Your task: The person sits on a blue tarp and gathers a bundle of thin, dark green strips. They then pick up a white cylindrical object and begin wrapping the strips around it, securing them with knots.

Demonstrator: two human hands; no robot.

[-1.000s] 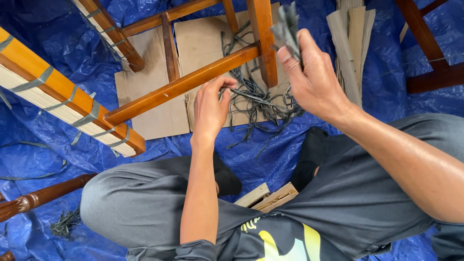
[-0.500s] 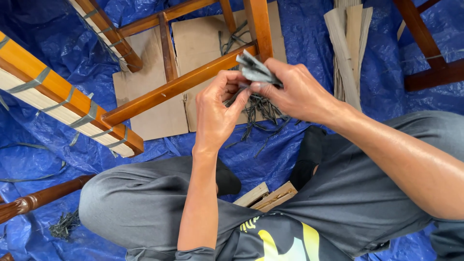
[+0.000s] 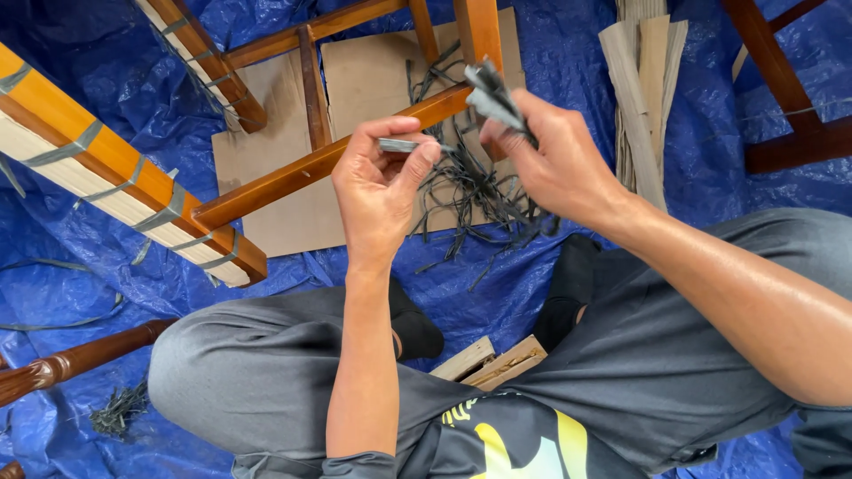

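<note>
Bare-handed, with left hand [image 3: 377, 191] and right hand [image 3: 555, 164] ungloved and forearms uncovered. Clad in grey trousers [image 3: 266, 372] and black socks [image 3: 572, 275]. Dressed up top in a dark shirt [image 3: 515, 439] with a yellow and white graphic, short sleeves ending near the elbows.

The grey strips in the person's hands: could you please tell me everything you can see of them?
The grey strips look like flat, narrow bands, matte grey, perhaps plastic or fibre; the material is unclear. The right hand grips a small bunch whose ends stick up and left past the fingers. The left hand pinches a single strip between thumb and fingertips, lying roughly level. Both are held in the air above a tangle of dark scraps on cardboard, in front of an orange-brown wooden rail.
</note>
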